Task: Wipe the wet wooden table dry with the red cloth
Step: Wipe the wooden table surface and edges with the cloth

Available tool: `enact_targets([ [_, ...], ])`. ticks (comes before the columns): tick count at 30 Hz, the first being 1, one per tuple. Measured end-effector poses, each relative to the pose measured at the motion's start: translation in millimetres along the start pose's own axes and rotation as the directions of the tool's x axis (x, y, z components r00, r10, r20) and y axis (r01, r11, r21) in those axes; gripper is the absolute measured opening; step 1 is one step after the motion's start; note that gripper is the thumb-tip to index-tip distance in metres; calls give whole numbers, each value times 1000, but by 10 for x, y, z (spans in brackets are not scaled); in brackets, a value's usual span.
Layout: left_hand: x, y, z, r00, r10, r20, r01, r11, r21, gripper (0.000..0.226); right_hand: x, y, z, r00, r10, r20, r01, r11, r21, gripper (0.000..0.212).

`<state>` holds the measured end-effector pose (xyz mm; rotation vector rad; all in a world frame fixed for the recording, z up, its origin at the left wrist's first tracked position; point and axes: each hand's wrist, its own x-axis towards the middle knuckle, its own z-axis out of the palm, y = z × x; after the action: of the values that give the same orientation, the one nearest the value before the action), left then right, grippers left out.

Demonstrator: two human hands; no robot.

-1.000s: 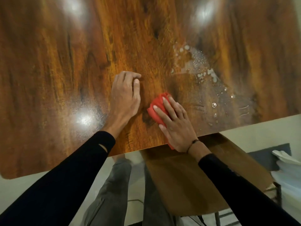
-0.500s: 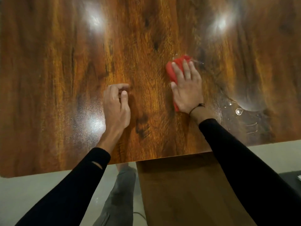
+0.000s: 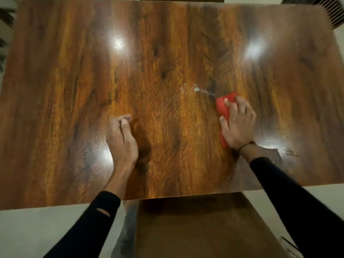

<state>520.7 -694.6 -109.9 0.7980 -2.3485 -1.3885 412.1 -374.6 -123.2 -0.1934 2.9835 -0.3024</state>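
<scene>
Far left of wooden table [image 3: 55,90]: dry-looking grain, one glare spot near the front, no droplets discernible.

Left hand [image 3: 122,144]: resting on the tabletop left of centre, fingers curled under, thumb alongside, gripping nothing. Position relative to the near edge roughly as in the two earlier frames; evidently a brace only.

Centre: small pale puddle [image 3: 196,89] with a thin streak trailing right toward the cloth. Not yet wiped.

Right hand [image 3: 237,123]: pressed flat on the red cloth [image 3: 224,106], fingers extended and slightly spread, thumb at the cloth's left edge. Cloth bunched beneath palm and fingers, in contact with the table, red showing ahead of the fingertips and below the thumb.

Change noted: one second back, cloth close to the near edge, beside a broad scatter of droplets to its right; half a second back, pushed farther in across that patch; now deeper in and right of centre. Droplet scatter no longer visible as beads.

Right of the hand, near the front edge: dull smeared film and a few streaks [image 3: 290,152] beside a glare spot. Judged as residual moisture, though glare hampers certainty.

Assessment: bulk of the spill taken up; task partly complete. Remaining: puddle ahead of the cloth and the smeared zone near the right front edge. Risk: saturated cloth spreading film instead of lifting it.

Below the near edge: wooden chair seat [image 3: 204,229].
</scene>
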Motion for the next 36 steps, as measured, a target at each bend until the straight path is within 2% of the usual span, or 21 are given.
enact_targets([
  [3,-151,-7,96,997,-46,-56,45,999,-20,31,724,-181,8,999,1,-32,-2,1000,-21,69],
  [7,-241,9,119,991,-63,-117,57,997,-58,35,1199,-948,117,975,-220,-16,219,975,-26,65],
  [11,-156,86,58,986,-83,-146,76,996,-56,35,756,-1501,216,865,-496,71,500,864,-52,60],
  [14,-64,174,15,970,-111,-215,104,994,-42,36,227,-1275,240,769,-629,110,636,771,-37,57],
  [16,7,196,12,968,-115,-222,109,993,-41,37,49,-938,210,796,-596,105,603,796,-47,55],
  [19,86,184,57,971,-109,-213,95,993,-74,36,233,-528,124,918,-396,22,396,915,-80,54],
  [22,89,145,105,972,-104,-211,82,991,-110,36,789,-502,60,973,-227,-30,224,971,-76,56],
  [24,91,107,108,970,-108,-217,83,989,-118,36,1121,-729,55,976,-215,-29,212,975,-72,58],
  [26,80,80,78,962,-127,-241,98,987,-129,35,1303,-1076,101,959,-282,-9,280,957,-80,60],
  [30,56,28,-89,948,-151,-281,122,985,-118,37,1054,-1860,214,863,-499,76,504,860,-78,58],
  [33,59,-54,-227,929,-201,-311,161,975,-151,38,363,-2109,340,701,-692,173,708,704,-56,57],
  [36,49,-140,-323,902,-263,-343,203,959,-200,38,-160,-1824,372,528,-812,249,841,540,-25,56],
])
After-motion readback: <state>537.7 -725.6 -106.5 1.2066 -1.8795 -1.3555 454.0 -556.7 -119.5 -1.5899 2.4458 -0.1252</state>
